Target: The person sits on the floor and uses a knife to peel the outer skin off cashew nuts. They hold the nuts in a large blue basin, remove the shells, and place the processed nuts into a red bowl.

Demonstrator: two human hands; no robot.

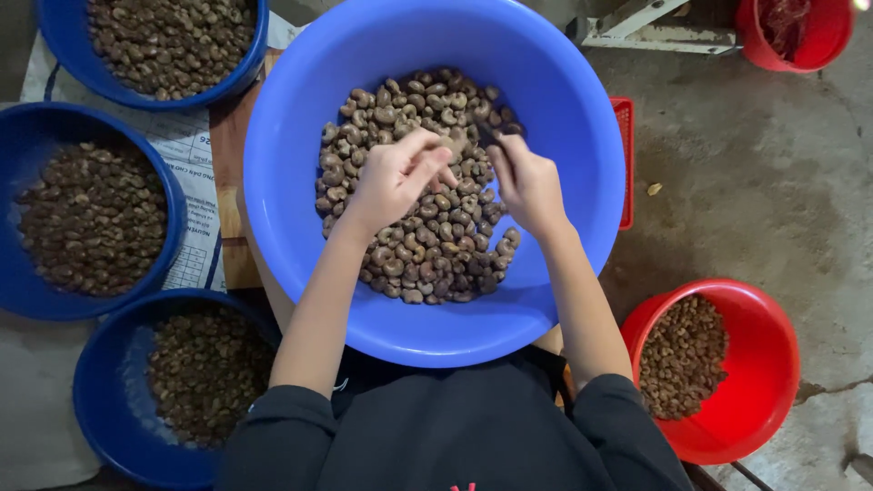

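Bare concrete floor [773,173] surrounds a large blue basin [300,136] of brown cashew nuts [436,245], over which a person works. At centre, the left hand [393,177] pinches one pale nut [452,145] between thumb and curled fingers; the right hand [527,186], just beside it, closes around a small dark tool [487,136]. Three dark blue bowls [27,218] of nuts sit from 8 to 11 o'clock. One red bowl [773,364] of nuts lies at 4 o'clock, another red tub [818,41] at 1 o'clock.

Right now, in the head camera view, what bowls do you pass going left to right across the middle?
Dark blue bowl of nuts → big light blue bowl with both hands in it → red bowl of nuts.
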